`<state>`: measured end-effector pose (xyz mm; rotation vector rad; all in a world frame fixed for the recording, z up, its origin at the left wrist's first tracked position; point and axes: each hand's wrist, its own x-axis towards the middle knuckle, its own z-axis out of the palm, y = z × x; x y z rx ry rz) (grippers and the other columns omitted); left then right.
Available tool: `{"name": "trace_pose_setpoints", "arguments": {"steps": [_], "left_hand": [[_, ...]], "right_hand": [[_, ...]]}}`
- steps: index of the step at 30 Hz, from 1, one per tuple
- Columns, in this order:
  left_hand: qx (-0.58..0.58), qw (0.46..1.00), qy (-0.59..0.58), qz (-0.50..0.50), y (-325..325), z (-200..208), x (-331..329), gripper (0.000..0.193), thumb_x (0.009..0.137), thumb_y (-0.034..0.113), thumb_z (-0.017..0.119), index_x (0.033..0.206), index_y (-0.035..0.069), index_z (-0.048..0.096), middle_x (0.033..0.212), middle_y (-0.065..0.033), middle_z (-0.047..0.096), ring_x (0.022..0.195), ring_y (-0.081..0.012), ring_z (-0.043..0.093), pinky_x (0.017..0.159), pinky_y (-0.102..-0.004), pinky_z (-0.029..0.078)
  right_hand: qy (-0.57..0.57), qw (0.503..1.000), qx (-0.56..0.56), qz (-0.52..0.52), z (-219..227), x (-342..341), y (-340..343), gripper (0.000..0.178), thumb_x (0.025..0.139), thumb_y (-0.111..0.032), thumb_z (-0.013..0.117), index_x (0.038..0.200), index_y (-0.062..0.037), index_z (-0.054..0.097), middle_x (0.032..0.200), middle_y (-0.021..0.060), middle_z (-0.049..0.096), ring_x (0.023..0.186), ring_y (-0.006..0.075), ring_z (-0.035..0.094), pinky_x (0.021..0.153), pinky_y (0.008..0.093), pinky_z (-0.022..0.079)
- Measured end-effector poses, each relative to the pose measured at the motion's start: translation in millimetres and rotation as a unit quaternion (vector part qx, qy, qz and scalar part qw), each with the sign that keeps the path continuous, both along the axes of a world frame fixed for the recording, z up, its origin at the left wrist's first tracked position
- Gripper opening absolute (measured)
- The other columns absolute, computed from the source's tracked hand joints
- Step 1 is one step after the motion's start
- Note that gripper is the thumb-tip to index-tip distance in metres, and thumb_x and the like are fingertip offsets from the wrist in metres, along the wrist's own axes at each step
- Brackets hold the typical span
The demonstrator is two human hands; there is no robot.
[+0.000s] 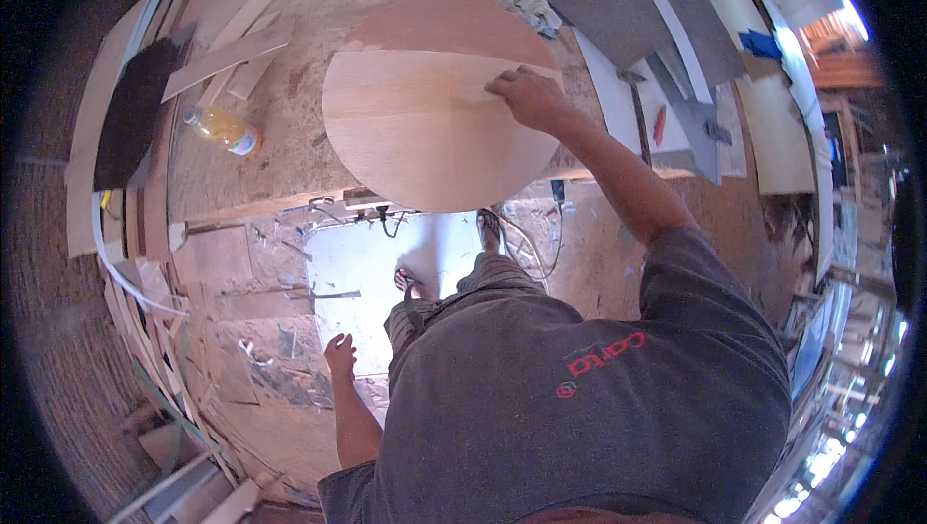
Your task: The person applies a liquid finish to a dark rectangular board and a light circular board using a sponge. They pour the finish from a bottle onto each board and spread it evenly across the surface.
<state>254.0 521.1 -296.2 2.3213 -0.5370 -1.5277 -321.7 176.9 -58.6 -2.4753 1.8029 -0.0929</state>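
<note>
On the workbench [290, 162] lies a round board [415, 128], its near edge sticking out past the bench's front. Most of its face is pale wood; beyond a straight line the far part is a reddish-brown segment [449, 22]. My right hand [529, 99] rests on the pale face near the right end of that line, fingers reaching left with the tips on the surface. I see nothing held in it. Down at my left side, away from the bench, my left hand [340, 355] hangs with its fingers loosely apart and nothing in them.
Left of the board stand a bottle of orange liquid [222, 130] and several wood strips [232, 56]. A crumpled cloth [533, 12], dark sheets [599, 2] and a red tool [660, 125] lie to the right. Cables [526, 244] hang below the bench edge; scraps litter the floor.
</note>
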Motion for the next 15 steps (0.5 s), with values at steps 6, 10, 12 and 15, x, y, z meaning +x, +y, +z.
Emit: {"name": "trace_pose_setpoints", "arguments": {"steps": [6,10,12,15], "left_hand": [[-0.078,0.989,0.012,0.125,42.9,15.7,-93.5,0.048,0.092,0.026,0.076,0.132,0.004,0.062,0.099,-0.0098,0.068,0.079,-0.017,0.067,0.055,-0.0284,0.048],[0.014,0.995,0.031,0.09,86.6,6.3,-147.1,0.046,0.092,0.027,0.077,0.132,0.007,0.061,0.101,-0.0087,0.07,0.077,-0.017,0.067,0.054,-0.0298,0.049],[0.032,0.994,0.009,0.104,86.3,12.2,-185.1,0.053,0.088,0.023,0.08,0.134,0.004,0.062,0.094,-0.0096,0.067,0.072,-0.0162,0.065,0.047,-0.0266,0.042],[0.047,0.991,0.005,0.129,107.1,19.8,-221.2,0.052,0.089,0.021,0.079,0.134,0.002,0.061,0.095,-0.0101,0.067,0.071,-0.0163,0.064,0.047,-0.0265,0.042]], "right_hand": [[0.017,0.973,-0.026,0.23,-8.5,-24.0,-72.7,0.033,0.089,-0.007,0.06,0.116,-0.0178,0.076,0.117,0.0041,0.073,0.116,0.0304,0.063,0.102,0.0424,0.051],[0.004,0.961,0.036,0.274,-35.0,-28.3,-117.3,0.034,0.085,-0.006,0.063,0.113,-0.0187,0.077,0.108,0.005,0.074,0.107,0.0315,0.065,0.096,0.0441,0.051],[0.021,0.951,0.063,0.301,-45.8,-38.3,-123.7,0.034,0.082,-0.006,0.065,0.11,-0.0193,0.078,0.103,0.0051,0.074,0.104,0.0318,0.066,0.092,0.0449,0.052],[0.085,0.918,0.07,0.38,-30.1,-80.6,-112.8,0.029,0.08,-0.007,0.068,0.104,-0.0209,0.079,0.095,0.0039,0.073,0.099,0.0315,0.066,0.083,0.0465,0.053]]}}
